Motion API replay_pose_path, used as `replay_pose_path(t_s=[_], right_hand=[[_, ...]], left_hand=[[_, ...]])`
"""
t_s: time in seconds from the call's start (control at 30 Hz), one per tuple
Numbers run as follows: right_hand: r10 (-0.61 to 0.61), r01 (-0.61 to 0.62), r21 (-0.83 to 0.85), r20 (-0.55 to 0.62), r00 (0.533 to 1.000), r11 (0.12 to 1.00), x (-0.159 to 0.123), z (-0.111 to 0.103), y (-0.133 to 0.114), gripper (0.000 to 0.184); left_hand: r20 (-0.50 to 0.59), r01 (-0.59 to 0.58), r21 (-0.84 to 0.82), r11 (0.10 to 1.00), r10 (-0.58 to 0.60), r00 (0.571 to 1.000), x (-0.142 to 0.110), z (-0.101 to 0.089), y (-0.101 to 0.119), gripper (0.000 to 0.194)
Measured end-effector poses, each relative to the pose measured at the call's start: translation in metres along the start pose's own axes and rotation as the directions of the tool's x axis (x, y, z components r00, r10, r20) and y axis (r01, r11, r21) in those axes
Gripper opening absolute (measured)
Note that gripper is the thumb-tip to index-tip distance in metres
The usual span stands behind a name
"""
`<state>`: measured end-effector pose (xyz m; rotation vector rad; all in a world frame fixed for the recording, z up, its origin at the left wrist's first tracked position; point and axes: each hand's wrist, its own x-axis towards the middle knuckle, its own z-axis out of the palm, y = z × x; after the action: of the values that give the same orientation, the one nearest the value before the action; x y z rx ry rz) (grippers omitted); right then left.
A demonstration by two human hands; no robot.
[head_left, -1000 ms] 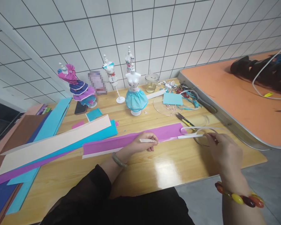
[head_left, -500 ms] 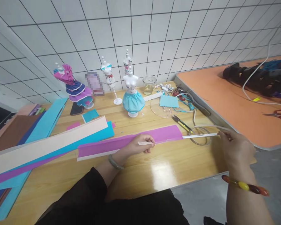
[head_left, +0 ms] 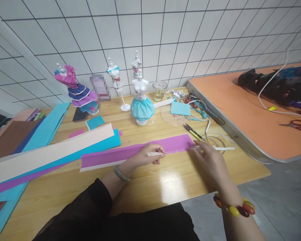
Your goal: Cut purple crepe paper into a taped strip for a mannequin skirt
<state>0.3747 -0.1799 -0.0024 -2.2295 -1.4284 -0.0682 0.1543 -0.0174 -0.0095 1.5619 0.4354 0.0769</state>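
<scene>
A long purple crepe-paper-like strip (head_left: 174, 143) lies across the wooden table, with a pale band along its front edge. My left hand (head_left: 149, 154) rests on that front edge, its fingers curled closed around a small white paper strip (head_left: 154, 154) whose end sticks out over the knuckles. At the purple strip's right end is my right hand (head_left: 212, 160), thumb and forefinger stretched forward and slightly apart at a narrow white strip (head_left: 224, 148). This narrow strip runs out rightward past the hand, its far end free. What lies under the right fingers is partly hidden.
Dress forms stand at the back, one in a turquoise skirt (head_left: 142, 108). Coloured paper sheets (head_left: 52, 150) overlap at left. Black-and-yellow snips (head_left: 193, 131), a pale ribbon loop (head_left: 222, 142) and a glass jar (head_left: 160, 91) are to the right. Red-handled scissors (head_left: 299, 125) lie on an orange table (head_left: 220, 92).
My right hand has let go of the narrow white strip's far end and moved left to the purple strip's right end. My left hand has stayed in place.
</scene>
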Motion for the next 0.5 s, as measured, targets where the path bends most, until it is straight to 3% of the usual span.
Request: replay_pose_path(t_s=[0.13,0.3,0.4,0.5], right_hand=[[0.052,-0.046,-0.112,0.052,0.997,0.993,0.002,0.002,0.012,0.031],[0.160,-0.160,-0.317,-0.027,0.987,0.935,0.004,-0.003,0.028,0.032],[0.174,-0.191,-0.302,-0.084,0.981,0.934,0.004,-0.004,0.031,0.031],[0.168,-0.203,-0.184,-0.188,0.968,0.962,0.000,-0.004,0.021,0.031]], left_hand=[[-0.011,0.009,-0.002,1.000,-0.010,1.000,0.002,0.001,-0.002,0.025],[-0.026,0.054,-0.041,0.998,-0.056,0.998,0.006,0.002,-0.005,0.022],[-0.039,0.089,-0.036,0.995,-0.090,0.995,0.007,0.002,-0.006,0.022],[-0.056,0.113,-0.034,0.993,-0.115,0.992,0.007,0.004,-0.004,0.024]])
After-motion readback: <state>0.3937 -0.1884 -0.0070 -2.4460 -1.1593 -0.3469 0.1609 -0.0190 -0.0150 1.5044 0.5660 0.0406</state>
